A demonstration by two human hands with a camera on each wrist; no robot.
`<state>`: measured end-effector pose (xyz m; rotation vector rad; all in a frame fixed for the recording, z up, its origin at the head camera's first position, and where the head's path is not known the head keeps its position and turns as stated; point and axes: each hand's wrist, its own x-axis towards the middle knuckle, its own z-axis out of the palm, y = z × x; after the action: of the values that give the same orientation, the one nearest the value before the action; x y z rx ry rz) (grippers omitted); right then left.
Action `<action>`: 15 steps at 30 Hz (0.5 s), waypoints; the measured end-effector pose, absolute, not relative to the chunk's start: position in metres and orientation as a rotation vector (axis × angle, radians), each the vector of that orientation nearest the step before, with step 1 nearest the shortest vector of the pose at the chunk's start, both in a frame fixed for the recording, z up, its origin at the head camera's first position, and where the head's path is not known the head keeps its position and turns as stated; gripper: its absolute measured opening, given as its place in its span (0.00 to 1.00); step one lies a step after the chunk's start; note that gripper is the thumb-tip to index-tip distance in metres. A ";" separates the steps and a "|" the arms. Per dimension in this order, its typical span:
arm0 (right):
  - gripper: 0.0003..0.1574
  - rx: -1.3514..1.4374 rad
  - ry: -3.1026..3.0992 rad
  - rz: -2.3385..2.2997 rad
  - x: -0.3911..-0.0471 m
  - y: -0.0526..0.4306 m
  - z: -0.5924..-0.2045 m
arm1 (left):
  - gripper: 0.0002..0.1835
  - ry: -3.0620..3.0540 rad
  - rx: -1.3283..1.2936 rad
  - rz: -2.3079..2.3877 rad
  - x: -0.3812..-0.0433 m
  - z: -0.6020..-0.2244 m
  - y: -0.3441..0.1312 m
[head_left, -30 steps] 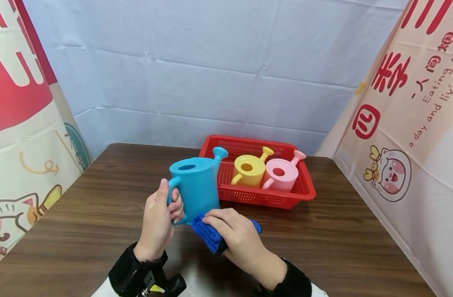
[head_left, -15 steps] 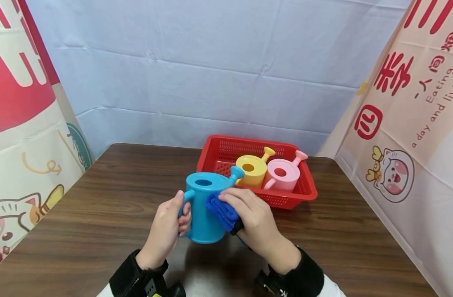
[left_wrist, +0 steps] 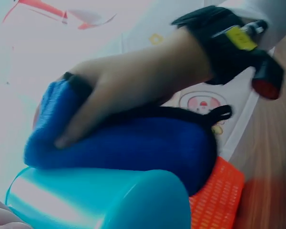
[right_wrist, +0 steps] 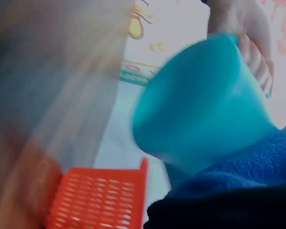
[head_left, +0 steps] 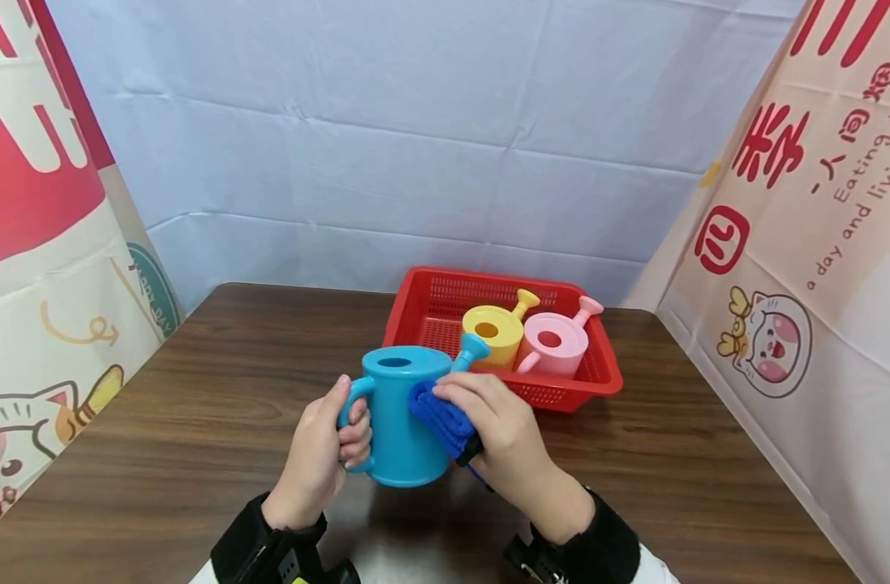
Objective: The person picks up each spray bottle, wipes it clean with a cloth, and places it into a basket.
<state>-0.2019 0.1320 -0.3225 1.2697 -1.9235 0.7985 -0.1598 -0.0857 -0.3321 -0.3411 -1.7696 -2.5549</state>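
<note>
A blue toy watering can [head_left: 404, 430] is held up over the table in front of the basket. My left hand [head_left: 316, 454] grips it by its handle, fingers curled through the loop and thumb on top. In my right hand [head_left: 506, 438] is a folded blue cloth [head_left: 445, 418] with black edging, pressed against the can's right side below the spout. The left wrist view shows the cloth [left_wrist: 143, 143] lying along the can's body [left_wrist: 86, 191]. Seen from the right wrist, the can's base [right_wrist: 186, 95] faces the camera, and the cloth [right_wrist: 248, 167] covers part of its side.
Behind the can, a red perforated basket [head_left: 423, 308] stands at the table's back edge. A yellow watering can [head_left: 499, 345] and a pink watering can [head_left: 561, 349] stand in it. Printed cloths hang left and right; a pale blue cloth [head_left: 386, 146] hangs behind the brown table [head_left: 196, 405].
The blue watering can has come down and slightly right, nearer to me. My right hand has brought the cloth up from the can's bottom to its right side.
</note>
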 end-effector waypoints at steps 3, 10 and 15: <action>0.36 1.345 -1.944 0.784 -0.199 0.128 -0.332 | 0.24 -1.704 -0.352 -2.530 -0.161 -0.331 -0.090; 0.38 1.477 -1.964 0.732 -0.195 0.122 -0.348 | 0.24 -1.631 -0.370 -2.464 -0.163 -0.326 -0.100; 0.34 1.531 -1.940 0.724 -0.196 0.124 -0.351 | 0.24 -1.636 -0.426 -2.467 -0.163 -0.325 -0.102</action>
<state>-0.1956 0.1237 -0.3512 1.5310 -1.9403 0.7245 -0.1631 -0.1018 -0.3248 -0.4260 -1.6362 -2.4668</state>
